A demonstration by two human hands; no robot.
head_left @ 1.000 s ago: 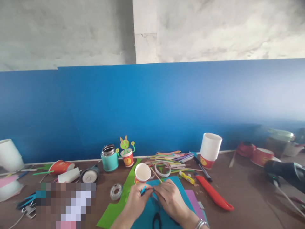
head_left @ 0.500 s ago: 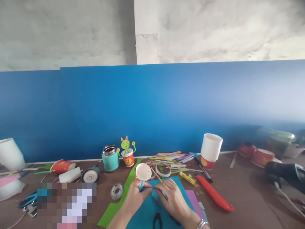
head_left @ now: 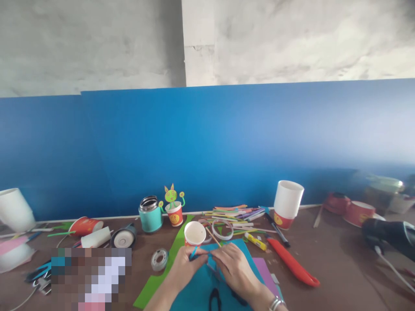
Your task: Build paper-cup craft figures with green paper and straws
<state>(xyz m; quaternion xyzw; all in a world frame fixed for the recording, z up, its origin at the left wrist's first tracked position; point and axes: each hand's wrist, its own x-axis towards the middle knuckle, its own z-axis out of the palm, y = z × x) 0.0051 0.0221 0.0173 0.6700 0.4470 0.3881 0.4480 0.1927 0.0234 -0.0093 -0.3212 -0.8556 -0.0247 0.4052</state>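
Note:
A thin blue strip sticks up from the pinched fingers of my left hand. My right hand is closed opposite, its fingertips almost meeting the left ones on the same blue piece, which the fingers mostly hide. Both hands are over a sheet of blue paper. Scissors with black handles lie on that sheet below the hands, blades partly under my right hand. Just beyond my fingers stands a paper cup, open end up. A thin wooden stick slants beside it.
Green paper and a tape roll lie left. Behind are a turquoise flask, a cup with a green paper figure and coloured strips. Rightward are a glue stick, a red cutter and stacked cups.
My right fingers have rolled slightly over the blue piece, hiding a blue part that showed beside them before. My left hand has barely moved.

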